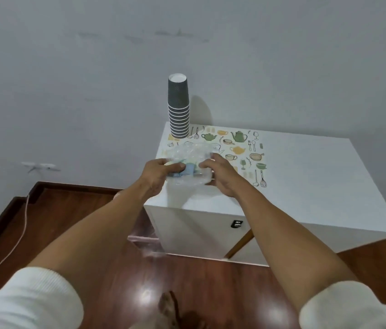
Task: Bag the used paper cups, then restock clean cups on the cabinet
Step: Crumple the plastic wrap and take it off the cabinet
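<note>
A tall stack of dark grey paper cups stands upside down at the back left corner of the white cabinet. In front of it lies a clear plastic bag with crumpled blue and pale cups inside. My left hand grips the bag's left side, fingers curled into the plastic. My right hand pinches the bag's right side. Both hands hold the bag just over the cabinet's front left part.
The cabinet top carries a kitchenware print. A white cable runs from a wall outlet across the dark wooden floor. A wooden leg shows beside the cabinet front. Grey wall rises behind.
</note>
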`<state>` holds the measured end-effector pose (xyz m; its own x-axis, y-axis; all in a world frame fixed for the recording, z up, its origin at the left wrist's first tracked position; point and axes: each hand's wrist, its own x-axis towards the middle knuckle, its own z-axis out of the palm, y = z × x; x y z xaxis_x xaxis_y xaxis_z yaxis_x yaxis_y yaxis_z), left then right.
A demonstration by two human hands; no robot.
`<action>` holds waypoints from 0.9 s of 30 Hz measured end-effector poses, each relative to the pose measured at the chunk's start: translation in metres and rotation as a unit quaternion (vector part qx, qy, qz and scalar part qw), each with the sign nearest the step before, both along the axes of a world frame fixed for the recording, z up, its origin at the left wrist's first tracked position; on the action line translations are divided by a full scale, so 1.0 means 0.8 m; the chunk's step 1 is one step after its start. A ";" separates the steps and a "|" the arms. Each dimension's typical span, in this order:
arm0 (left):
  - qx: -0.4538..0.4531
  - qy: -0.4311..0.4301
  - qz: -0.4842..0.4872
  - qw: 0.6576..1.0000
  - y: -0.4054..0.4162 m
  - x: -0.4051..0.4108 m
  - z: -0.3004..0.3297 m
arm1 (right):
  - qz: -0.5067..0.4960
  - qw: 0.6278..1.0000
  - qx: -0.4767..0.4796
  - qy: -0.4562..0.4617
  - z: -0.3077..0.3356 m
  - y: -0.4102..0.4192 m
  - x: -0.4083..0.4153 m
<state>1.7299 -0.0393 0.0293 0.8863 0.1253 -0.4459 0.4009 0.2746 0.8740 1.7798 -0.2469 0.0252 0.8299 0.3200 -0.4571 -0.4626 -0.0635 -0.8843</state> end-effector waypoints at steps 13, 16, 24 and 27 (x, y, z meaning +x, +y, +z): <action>0.027 0.012 0.081 0.996 0.207 -0.078 -0.025 | 0.055 0.997 -0.040 -0.026 0.004 0.227 -0.065; 0.030 0.024 0.073 0.997 0.245 -0.092 -0.035 | 0.028 0.998 -0.046 -0.022 -0.012 0.277 -0.083; 0.046 0.096 0.143 0.984 0.306 -0.126 -0.173 | -0.153 0.973 -0.165 -0.047 -0.159 0.355 -0.127; 0.072 0.113 0.180 0.975 0.297 -0.143 -0.258 | -0.158 0.955 -0.237 -0.076 -0.228 0.362 -0.139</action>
<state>1.6158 0.1984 -0.1768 0.6542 0.4850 -0.5804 0.4885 0.3149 0.8138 1.6685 0.0426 -0.1573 0.9194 -0.1705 -0.3543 -0.3927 -0.3531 -0.8491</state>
